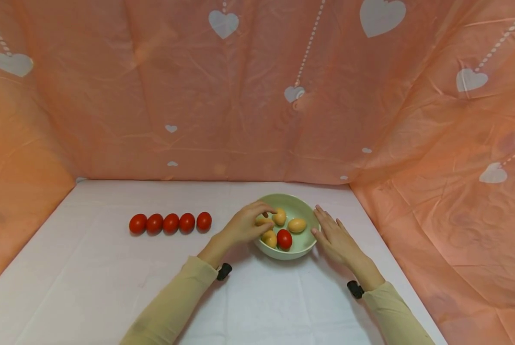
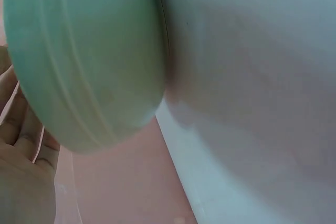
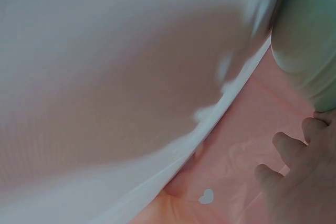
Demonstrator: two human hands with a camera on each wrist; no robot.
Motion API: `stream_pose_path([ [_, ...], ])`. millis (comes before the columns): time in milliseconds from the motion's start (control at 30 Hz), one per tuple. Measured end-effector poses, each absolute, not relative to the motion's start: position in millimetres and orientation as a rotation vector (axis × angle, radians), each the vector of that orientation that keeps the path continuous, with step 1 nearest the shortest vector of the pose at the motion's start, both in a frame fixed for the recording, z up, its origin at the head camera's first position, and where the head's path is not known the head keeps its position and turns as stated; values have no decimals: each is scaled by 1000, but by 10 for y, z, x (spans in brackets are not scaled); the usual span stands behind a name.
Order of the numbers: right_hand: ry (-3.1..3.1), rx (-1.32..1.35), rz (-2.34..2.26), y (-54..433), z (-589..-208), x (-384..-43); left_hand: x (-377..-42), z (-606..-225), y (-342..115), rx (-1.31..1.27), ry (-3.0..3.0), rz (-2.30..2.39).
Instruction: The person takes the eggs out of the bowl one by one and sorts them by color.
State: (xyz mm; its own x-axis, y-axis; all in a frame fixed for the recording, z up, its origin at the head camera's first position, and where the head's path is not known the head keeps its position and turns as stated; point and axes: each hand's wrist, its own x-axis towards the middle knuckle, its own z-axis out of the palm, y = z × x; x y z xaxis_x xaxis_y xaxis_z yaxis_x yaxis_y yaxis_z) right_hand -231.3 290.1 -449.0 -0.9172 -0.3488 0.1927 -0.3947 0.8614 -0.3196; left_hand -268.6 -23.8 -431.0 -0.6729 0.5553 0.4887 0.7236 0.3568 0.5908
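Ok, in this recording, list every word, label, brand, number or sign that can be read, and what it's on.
None: no readable text, label, brand or number shows in any view.
The orange backdrop shows only white hearts and dotted lines.
The green bowl shows no lettering.
The black wrist pieces are too small to tell whether they're marked.

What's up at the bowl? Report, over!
Left hand over bowl, grip unclear. Right hand by bowl's right rim. Inside: one red tomato, yellow ones; five red ones outside. Left hand partly hides a yellow one.

Bowl (image 2: 86, 61) incomplete in wrist views
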Motion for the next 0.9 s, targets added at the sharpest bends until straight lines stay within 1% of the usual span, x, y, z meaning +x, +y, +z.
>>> stream_pose_path([
  [300,-2900,580,537,2895,-4479,-2305,-2736,-4280,-47,-1255,-2587,-1114],
  [567,-2873,594,531,2895,-4494,-2303,-2802,-4242,95,-1370,-2722,-879],
  [900,-2876,590,532,2894,-4486,-2300,-2817,-4214,234,-1404,-2825,-621],
])
